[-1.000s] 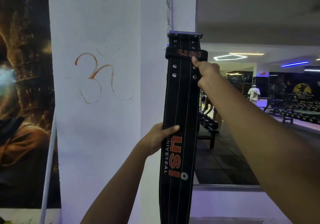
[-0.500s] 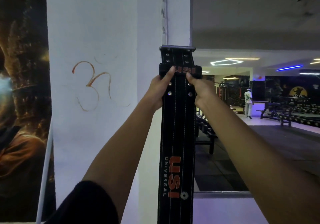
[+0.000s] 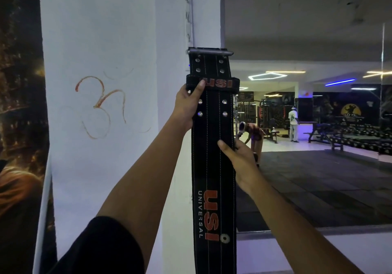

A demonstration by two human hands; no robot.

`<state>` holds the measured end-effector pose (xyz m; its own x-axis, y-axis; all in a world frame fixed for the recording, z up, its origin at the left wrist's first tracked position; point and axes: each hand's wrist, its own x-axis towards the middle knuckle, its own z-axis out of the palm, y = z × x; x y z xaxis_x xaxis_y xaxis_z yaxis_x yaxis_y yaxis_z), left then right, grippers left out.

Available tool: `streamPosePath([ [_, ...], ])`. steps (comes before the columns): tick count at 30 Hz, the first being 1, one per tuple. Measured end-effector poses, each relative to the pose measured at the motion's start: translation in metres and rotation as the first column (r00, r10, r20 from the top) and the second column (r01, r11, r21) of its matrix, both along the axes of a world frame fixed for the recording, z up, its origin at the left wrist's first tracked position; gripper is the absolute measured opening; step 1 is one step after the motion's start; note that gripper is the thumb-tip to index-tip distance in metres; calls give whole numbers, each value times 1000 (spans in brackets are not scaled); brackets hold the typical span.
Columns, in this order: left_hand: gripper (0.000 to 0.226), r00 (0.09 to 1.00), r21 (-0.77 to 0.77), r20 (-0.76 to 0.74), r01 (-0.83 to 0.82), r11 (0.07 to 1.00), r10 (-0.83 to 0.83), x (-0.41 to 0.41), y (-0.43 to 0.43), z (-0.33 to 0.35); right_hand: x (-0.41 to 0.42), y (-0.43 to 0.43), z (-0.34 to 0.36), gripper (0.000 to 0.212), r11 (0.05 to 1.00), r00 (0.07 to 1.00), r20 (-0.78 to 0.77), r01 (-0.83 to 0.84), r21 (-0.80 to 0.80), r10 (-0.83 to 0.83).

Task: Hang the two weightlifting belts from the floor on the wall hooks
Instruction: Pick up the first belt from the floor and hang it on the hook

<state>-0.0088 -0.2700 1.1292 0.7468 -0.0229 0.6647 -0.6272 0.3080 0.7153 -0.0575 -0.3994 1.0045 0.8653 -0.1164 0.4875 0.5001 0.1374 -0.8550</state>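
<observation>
At the white pillar [image 3: 101,29], beside the mirror [image 3: 307,40], you hold one black weightlifting belt [image 3: 213,167] upright against the pillar's corner. Its metal buckle [image 3: 209,51] sits at the top, just below the hook rack [image 3: 189,16] fixed to the pillar.

Hands: your left hand [image 3: 187,106] grips the belt's left edge just under the keeper loop [image 3: 213,82], thumb laid on the loop. Your right hand [image 3: 239,157] pinches the right edge lower down, thumb across the face, fingers hidden behind the leather.

Step in hand, judged: hanging the first belt. Whether the buckle has caught a hook cannot be told; the contact point is hidden behind it. No second belt is in view, so that one presumably waits on the floor.

Next move, judged: ease the grip a little and test whether the belt hangs by itself. If it slips, lift the buckle and seat it over a hook before letting go.

Change from half a second ago: both hands then gripped side by side at the keeper loop. Your right hand has since slid down the edge to mid-belt. The left stays high. The buckle sits at much the same spot on the pillar.
</observation>
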Motion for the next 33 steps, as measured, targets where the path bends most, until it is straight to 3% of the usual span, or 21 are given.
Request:
streamPosePath([
  [5, 37, 999, -2, 21, 24, 1000, -24, -6, 3, 9, -2, -2, -43, 35, 995, 995, -86, -64, -71, 58],
  [8, 44, 1000, 1, 18, 11, 1000, -11, -7, 4, 10, 2, -3, -31, 23, 999, 998, -54, -42, -8, 41],
  [11, 44, 1000, -11, 16, -4, 1000, 4, -10, 7, 13, 1, -2, -22, 25, 997, 997, -22, -75, -11, 74],
  [15, 45, 1000, -6, 22, -2, 1000, 2, -11, 10, 12, -3, -1, -58, 29, 987, 982, -154, -127, -101, 111],
  [21, 46, 1000, -34, 13, 5, 999, -5, -16, 14, 13, 2, 2, -25, 20, 996, 995, -39, -90, 17, 91],
  [28, 43, 1000, -32, 12, 11, 999, -11, -19, 15, 2, -2, 16, -11, 15, 999, 997, -65, 40, -14, -41],
  [30, 41, 1000, -39, 1, 9, 999, -9, -18, 13, -5, -4, 19, 25, 22, 992, 992, -21, 121, -20, -121],
  [33, 36, 1000, -31, -20, 8, 999, -9, -21, 10, -10, -6, 24, 69, 55, 987, 987, 14, 163, -7, -163],
])
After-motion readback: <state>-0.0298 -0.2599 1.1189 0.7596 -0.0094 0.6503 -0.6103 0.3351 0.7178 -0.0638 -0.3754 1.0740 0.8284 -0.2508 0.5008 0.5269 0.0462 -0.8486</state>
